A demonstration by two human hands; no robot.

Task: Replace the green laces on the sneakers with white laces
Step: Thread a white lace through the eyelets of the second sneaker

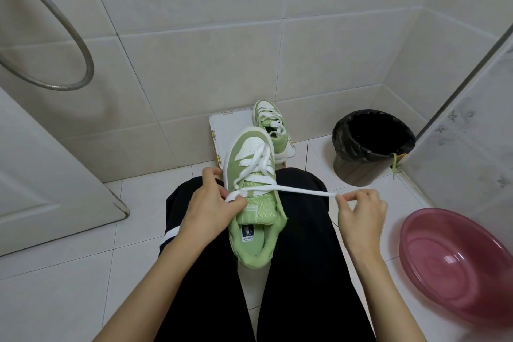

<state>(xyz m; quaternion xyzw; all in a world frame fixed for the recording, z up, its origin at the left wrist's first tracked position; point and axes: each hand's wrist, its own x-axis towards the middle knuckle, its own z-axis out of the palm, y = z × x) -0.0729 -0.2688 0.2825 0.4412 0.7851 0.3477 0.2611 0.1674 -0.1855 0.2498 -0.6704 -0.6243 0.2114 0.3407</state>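
Pink basin [455, 266]: ran off right edge.
Insole label [248, 234]: print was unreadably small.
White lace [302, 190]: end lay hidden under left hand [211, 203].

Pale tiled walls [194, 22] and floor [55, 286], metal shower hose [89, 64], white door [41, 161], black-lined bin [361, 172], pink basin [444, 272]

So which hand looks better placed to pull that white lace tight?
Probably the right hand: it pinches the white lace stretched out beside the green sneaker, while the left hand pinches it at the eyelets.
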